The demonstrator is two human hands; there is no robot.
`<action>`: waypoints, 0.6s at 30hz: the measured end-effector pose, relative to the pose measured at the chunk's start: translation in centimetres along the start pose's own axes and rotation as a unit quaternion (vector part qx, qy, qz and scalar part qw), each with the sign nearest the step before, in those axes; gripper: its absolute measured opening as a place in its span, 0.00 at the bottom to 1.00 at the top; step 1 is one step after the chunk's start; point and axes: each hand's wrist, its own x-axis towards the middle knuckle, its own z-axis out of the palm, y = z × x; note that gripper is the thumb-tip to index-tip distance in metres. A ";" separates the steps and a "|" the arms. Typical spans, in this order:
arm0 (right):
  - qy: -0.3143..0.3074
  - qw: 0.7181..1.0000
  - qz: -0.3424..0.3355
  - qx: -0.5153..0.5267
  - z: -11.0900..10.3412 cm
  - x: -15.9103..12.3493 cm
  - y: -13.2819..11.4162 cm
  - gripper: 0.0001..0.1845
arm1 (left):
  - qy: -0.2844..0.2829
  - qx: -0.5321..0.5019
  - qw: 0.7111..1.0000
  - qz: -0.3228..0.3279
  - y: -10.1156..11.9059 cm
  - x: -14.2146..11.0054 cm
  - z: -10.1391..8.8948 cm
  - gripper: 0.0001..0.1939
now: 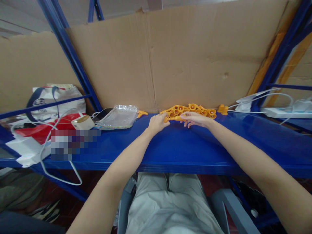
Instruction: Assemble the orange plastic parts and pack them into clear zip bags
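Observation:
An orange plastic piece (179,119) with a slim, ridged shaft lies level between my hands, just above the blue shelf top. My left hand (158,123) is closed around its left end. At the other end, the thumb and index finger of my right hand (197,119) pinch it, while the remaining fingers hang loosely curled. Right behind my hands is a pile of similar orange plastic pieces (192,107), with round cup-shaped ends facing me. My right hand hides part of that pile.
A clear plastic bag (119,117) and a phone (104,114) lie to the left, with an orange T-shaped piece (142,113) beside them. Further left are chargers (25,149), cables and a tote bag (58,100). A power strip (280,112) is at right. Cardboard (190,58) stands behind.

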 end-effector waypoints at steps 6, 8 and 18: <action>-0.010 0.998 -0.048 -0.029 -1.1 -0.3 0.4 0.08 | -0.003 -0.003 1.000 -0.003 0.0 0.0 -0.2 0.17; -0.013 0.998 -0.049 -0.032 -1.0 -0.3 0.3 0.08 | 0.001 -0.006 1.000 -0.002 0.0 0.0 -0.2 0.17; 0.003 0.999 -0.022 0.034 -0.6 -0.4 0.1 0.03 | 0.014 -0.047 0.999 0.005 -0.3 0.0 0.2 0.19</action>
